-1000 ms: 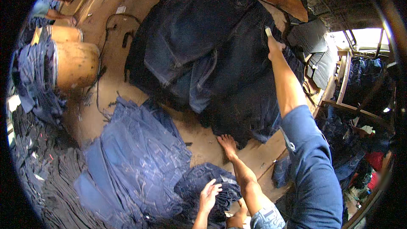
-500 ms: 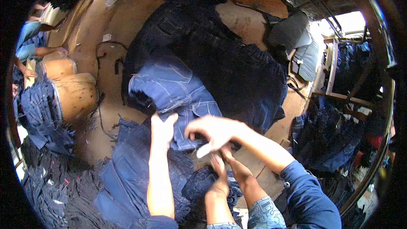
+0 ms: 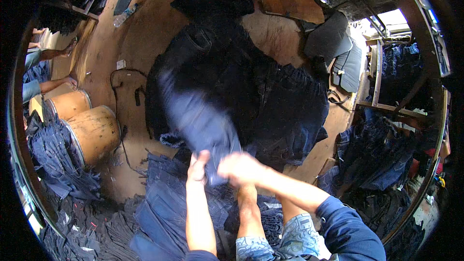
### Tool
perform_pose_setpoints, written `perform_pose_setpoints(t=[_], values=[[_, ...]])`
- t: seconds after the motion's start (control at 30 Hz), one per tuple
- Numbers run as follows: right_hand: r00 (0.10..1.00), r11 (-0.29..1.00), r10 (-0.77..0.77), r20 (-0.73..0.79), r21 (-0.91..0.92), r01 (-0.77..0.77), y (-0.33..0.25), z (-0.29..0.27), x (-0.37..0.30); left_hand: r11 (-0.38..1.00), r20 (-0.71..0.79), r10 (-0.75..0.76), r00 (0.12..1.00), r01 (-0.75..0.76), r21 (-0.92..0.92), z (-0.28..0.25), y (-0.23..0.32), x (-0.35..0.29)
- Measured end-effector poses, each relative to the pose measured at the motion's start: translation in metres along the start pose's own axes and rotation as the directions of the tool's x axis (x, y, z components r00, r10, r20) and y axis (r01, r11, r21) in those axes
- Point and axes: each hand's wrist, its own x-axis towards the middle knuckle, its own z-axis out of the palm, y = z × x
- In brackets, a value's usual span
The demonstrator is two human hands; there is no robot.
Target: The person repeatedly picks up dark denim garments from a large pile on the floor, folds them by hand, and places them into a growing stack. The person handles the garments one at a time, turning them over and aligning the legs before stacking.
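Observation:
My left hand (image 3: 197, 166) is closed on the near edge of a blue denim garment (image 3: 195, 116). My right hand (image 3: 238, 169), smeared by motion, is clenched at the garment's near right corner. The denim is blurred and stretches away from my hands, over a large heap of dark denim (image 3: 217, 67). Pale stitching shows faintly on it. Whether my right hand also holds anything small cannot be made out. Beside my left forearm lie stacked blue denim pieces (image 3: 162, 203), close to my bare legs.
Two brown drums (image 3: 96, 133) stand at the left, with frayed denim piled beside them. Another person's hand (image 3: 71, 83) is near the drums. Dark cushions (image 3: 348, 67) and a wooden rack (image 3: 377, 75) with denim are at the right. A black cord (image 3: 113, 75) crosses the floor.
The blue garment, spread flat on the heap before, is now in blurred motion and narrower. Both hands have come lower and closer together on it. A white object seen under my right hand no longer shows.

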Motion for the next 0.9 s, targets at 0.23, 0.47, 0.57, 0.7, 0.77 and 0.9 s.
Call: perform_pose_setpoints(t=[0.23, 0.47, 0.57, 0.7, 0.77, 0.9], values=[[0.518, 0.831, 0.54, -0.664, 0.321, -0.454, 0.132, -0.029, 0.023, 0.998, -0.387, 0.062, 0.92, -0.044, 0.053, -0.057, -0.033, -0.069], [-0.014, 0.205, 0.799, -0.601, 0.294, -0.933, 0.221, -0.056, 0.053, 0.999, -0.534, -0.006, 0.845, 0.023, 0.025, -0.105, -0.072, -0.147], [0.559, 0.736, 0.556, -0.616, 0.051, -0.676, 0.162, -0.048, 0.025, 0.995, -0.546, -0.087, 0.833, 0.05, -0.081, -0.107, -0.077, -0.147], [0.667, 0.847, 0.525, -0.528, 0.247, -0.471, 0.132, -0.027, -0.005, 0.98, -0.582, -0.169, 0.795, 0.071, -0.187, -0.11, -0.079, -0.144], [0.405, 0.724, 0.305, -0.862, -0.067, -0.687, 0.161, -0.03, -0.005, 0.978, -0.572, -0.13, 0.81, 0.01, -0.208, -0.111, -0.08, -0.145], [0.063, 0.375, 0.656, -0.752, 0.252, -0.892, 0.246, -0.059, 0.017, 0.992, -0.585, -0.112, 0.803, 0.053, -0.118, -0.109, -0.082, -0.145]])
